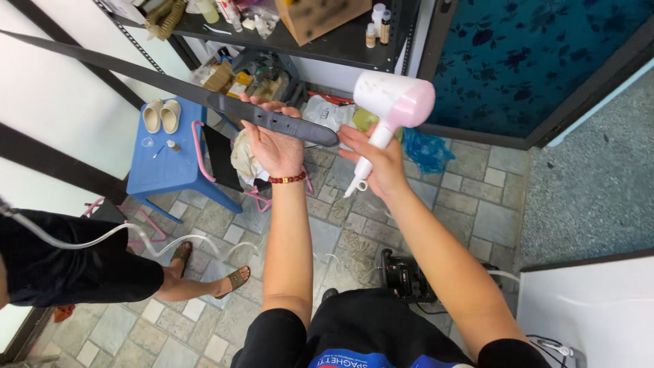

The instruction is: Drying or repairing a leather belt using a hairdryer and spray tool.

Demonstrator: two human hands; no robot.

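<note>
Black shorts (381,327) are filling the bottom edge, nearest the camera. Above them, the left hand (276,146) is lying palm up with fingers spread open, a dark belt (272,117) resting across it. Just beside, the right hand (381,167) is gripping a pink-and-white hair dryer (388,105) by its handle, above the tiled floor (470,197).

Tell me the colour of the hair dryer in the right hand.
The hair dryer is white with a pink end, seen in the head view, held by the right hand.

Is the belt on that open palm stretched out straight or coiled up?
Stretched straight: the belt lies flat across the left hand.
</note>
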